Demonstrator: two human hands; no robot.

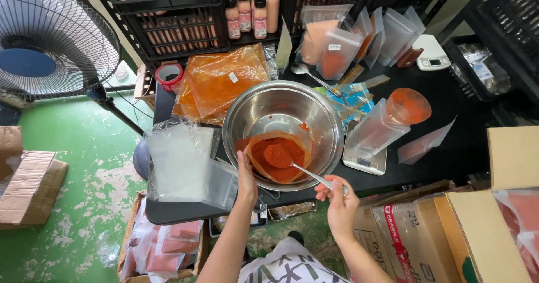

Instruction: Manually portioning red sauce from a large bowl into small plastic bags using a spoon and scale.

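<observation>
Head view looked straight down on a black table crowded with packing goods. At the centre sat a steel mixing bowl, and inside it, toward six o'clock, lay an open clear bag holding red-orange powder. The left hand was closed on the bag's edge at about seven o'clock of the bowl, fingers pinching the plastic against the rim. The right hand, at about five o'clock of the bowl and just off the table's near edge, gripped the handle of a metal spoon; the spoon's bowl was sunk in the powder inside the bag.

At nine o'clock from the bowl lay a stack of empty clear bags. At eleven o'clock rested a large orange-filled bag, with a roll of red tape just beside it. At three o'clock a small scale carried a clear pouch partly filled with the same powder. Further filled pouches leaned at one o'clock, near a second scale. Cardboard boxes stood at four o'clock, and a fan at ten o'clock over the green floor.
</observation>
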